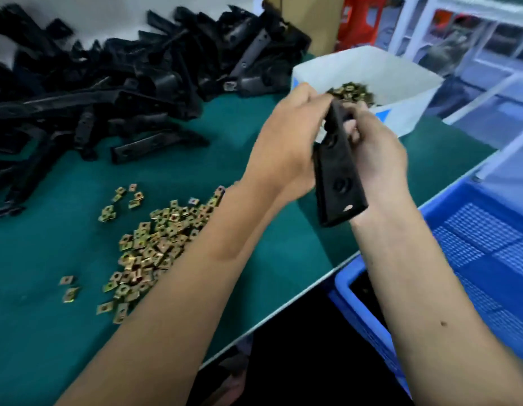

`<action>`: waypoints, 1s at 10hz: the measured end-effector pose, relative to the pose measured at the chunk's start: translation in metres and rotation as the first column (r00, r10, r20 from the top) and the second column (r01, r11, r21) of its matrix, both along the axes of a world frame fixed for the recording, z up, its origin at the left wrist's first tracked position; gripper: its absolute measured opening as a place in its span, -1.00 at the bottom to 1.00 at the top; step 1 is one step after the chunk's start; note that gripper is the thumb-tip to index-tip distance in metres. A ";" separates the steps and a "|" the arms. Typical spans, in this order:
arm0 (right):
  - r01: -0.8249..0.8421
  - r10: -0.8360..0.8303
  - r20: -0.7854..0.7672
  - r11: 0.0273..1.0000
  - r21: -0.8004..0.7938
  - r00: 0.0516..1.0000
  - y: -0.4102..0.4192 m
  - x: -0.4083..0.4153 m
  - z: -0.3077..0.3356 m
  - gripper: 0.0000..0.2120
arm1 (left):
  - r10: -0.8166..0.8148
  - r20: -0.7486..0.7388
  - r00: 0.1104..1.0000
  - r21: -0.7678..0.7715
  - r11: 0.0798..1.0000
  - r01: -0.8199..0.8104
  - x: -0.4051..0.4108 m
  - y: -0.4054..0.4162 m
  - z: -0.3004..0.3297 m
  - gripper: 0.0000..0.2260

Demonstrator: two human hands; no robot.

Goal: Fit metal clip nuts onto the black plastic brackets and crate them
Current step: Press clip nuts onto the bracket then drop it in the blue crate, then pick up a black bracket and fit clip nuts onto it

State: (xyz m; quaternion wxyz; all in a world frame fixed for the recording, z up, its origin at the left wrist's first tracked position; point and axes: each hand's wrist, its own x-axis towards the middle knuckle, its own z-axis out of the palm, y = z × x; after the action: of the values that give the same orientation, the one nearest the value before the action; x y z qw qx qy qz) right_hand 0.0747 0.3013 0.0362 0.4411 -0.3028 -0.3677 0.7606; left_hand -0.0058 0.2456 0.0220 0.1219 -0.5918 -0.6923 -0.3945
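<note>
Both hands hold one black plastic bracket (339, 177) upright above the right part of the green table (64, 332). My left hand (286, 142) grips its left side and upper end. My right hand (377, 150) curls round its right side near the top. The frame is blurred, so I cannot tell whether a clip nut sits between the fingers. A loose heap of brass-coloured clip nuts (154, 241) lies on the table under my left forearm. A big pile of black brackets (113, 83) covers the far left. A blue plastic crate (483, 250) stands off the table's right edge.
A white open box (401, 83) holding more clip nuts (352, 92) stands at the table's far right, just behind my hands. A cardboard box (319, 22) and red packaging (360, 19) stand behind it. The table's white edge runs diagonally at lower right.
</note>
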 end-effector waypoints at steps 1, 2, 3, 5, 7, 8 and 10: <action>0.073 -0.094 0.226 0.992 0.099 0.970 0.069 0.077 -0.065 -0.75 | -0.104 0.002 0.995 -0.219 0.970 0.102 0.047 0.038 -0.002 -0.73; 0.279 -0.278 0.210 0.960 0.023 0.937 0.091 0.132 -0.099 -0.67 | -0.251 0.180 0.951 -0.247 0.924 0.291 0.107 0.076 -0.016 -0.58; 0.340 -0.308 0.516 0.940 0.035 0.799 0.113 0.196 -0.144 -0.75 | -0.325 0.393 0.860 -0.330 0.824 0.461 0.146 0.102 -0.052 -0.60; 0.250 -0.119 0.909 0.968 0.016 0.399 0.119 0.265 -0.264 -0.72 | -0.111 0.526 0.843 -0.690 0.523 0.500 0.194 0.120 -0.139 -0.70; 0.002 0.026 0.999 1.000 -0.026 0.037 0.129 0.280 -0.287 -0.72 | -0.033 0.361 0.932 -0.847 0.408 0.342 0.191 0.108 -0.180 -0.71; 0.047 -0.158 0.983 0.987 0.154 0.095 0.137 0.270 -0.272 -0.71 | -0.080 0.234 0.969 -0.845 0.476 0.243 0.193 0.115 -0.162 -0.72; 0.007 -0.550 0.725 0.798 0.602 0.414 0.143 0.216 -0.170 -0.84 | -0.077 0.059 0.995 -0.584 0.806 0.097 0.193 0.134 -0.063 -0.79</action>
State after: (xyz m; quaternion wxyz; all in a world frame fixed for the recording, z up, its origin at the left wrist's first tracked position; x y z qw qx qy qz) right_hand 0.2905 0.4440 -0.1337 0.3766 -0.5786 -0.6682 0.2773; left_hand 0.1872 0.3798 -0.0408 -0.0957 -0.6251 -0.7542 -0.1766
